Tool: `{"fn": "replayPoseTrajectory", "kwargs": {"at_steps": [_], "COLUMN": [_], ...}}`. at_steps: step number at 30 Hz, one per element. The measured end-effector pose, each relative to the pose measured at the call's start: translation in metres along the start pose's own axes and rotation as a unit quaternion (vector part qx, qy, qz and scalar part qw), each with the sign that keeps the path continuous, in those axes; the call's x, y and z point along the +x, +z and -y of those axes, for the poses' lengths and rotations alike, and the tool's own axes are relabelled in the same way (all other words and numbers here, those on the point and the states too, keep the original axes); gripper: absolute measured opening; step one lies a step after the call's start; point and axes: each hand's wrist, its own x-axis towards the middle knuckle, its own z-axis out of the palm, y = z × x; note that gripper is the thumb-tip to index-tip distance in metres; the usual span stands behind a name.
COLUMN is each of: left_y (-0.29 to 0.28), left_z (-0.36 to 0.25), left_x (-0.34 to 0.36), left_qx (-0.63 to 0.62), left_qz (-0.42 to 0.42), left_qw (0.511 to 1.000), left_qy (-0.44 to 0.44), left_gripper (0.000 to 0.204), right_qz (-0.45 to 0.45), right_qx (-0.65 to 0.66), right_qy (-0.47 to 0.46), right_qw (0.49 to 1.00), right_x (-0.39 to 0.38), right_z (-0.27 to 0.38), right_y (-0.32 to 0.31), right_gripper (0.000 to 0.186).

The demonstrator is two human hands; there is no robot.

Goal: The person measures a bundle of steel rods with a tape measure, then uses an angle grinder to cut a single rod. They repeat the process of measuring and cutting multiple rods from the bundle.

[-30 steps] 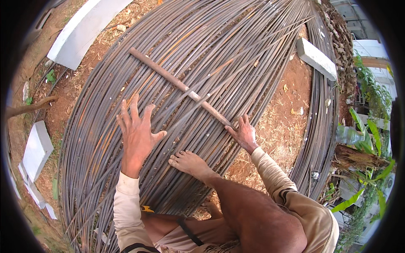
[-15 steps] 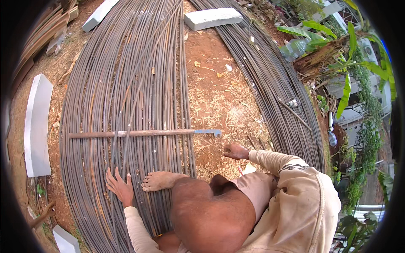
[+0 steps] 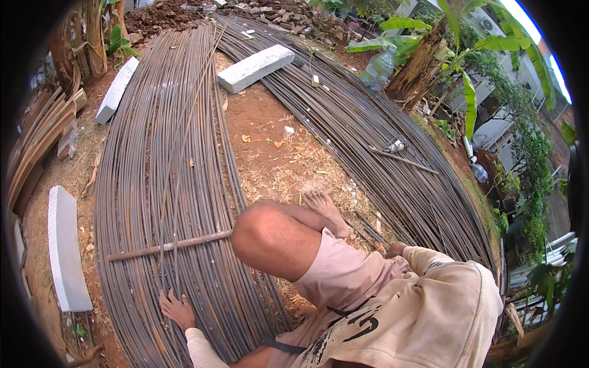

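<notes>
A broad bundle of long rusty steel bars (image 3: 144, 184) runs away from me on the left. My left hand (image 3: 178, 310) rests on it, fingers spread and nothing gripped. Across the bars, just beyond that hand, lies a rusty pipe-like rod (image 3: 170, 246); its right end is hidden behind my bent knee. My right hand (image 3: 397, 249) is low on the right, near the edge of a second stack of bars (image 3: 392, 178). Only its back shows past the sleeve, and its fingers are hidden.
White blocks (image 3: 256, 69) sit across the far bars and beside the left bundle (image 3: 69, 248). Between the stacks, my bare foot (image 3: 325, 211) stands on dirt and straw. A short rod (image 3: 405, 161) lies on the right stack. A plastic bottle (image 3: 378, 66) and banana plants (image 3: 423, 52) are beyond.
My foot has moved off the bars onto the dirt at the right, and my knee now covers the rod's hooked end. My right hand has moved right and back. The view has tilted farther ahead.
</notes>
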Motion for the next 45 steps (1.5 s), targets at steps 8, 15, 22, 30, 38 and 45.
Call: {"fn": "replayPoseTrajectory", "kwargs": {"at_steps": [8, 15, 22, 30, 38, 45], "left_y": [-0.017, -0.046, -0.034, 0.014, 0.181, 0.299], "left_z": [-0.024, -0.063, -0.157, -0.364, -0.702, -0.745], "left_x": [0.011, 0.011, 0.076, 0.23, 0.331, 0.315], "left_qx": [0.038, 0.098, 0.235, 0.168, 0.014, 0.035], "left_qz": [0.08, 0.072, 0.157, 0.003, 0.244, 0.202], "left_qw": [0.994, 0.991, 0.943, 0.986, 0.964, 0.971], "left_qy": [-0.066, 0.049, -0.175, 0.015, 0.108, 0.123], "left_gripper": [0.046, 0.07, 0.088, 0.087, 0.079, 0.085], "right_qz": [-0.187, -0.331, -0.323, -0.476, -0.574, -0.559], "right_qx": [0.16, 0.247, 0.274, 0.399, 0.356, 0.293], "right_qy": [0.16, -0.017, -0.367, -0.142, 0.105, 0.138], "right_qw": [0.956, 0.911, 0.828, 0.771, 0.729, 0.763], "right_x": [0.036, 0.252, 0.37, 0.524, 0.732, 0.79], "right_z": [-0.004, 0.011, 0.129, -0.069, -0.235, -0.254], "right_y": [-0.178, -0.366, -0.432, -0.71, -0.907, -0.932], "right_gripper": [0.051, 0.048, 0.044, 0.043, 0.083, 0.069]}}
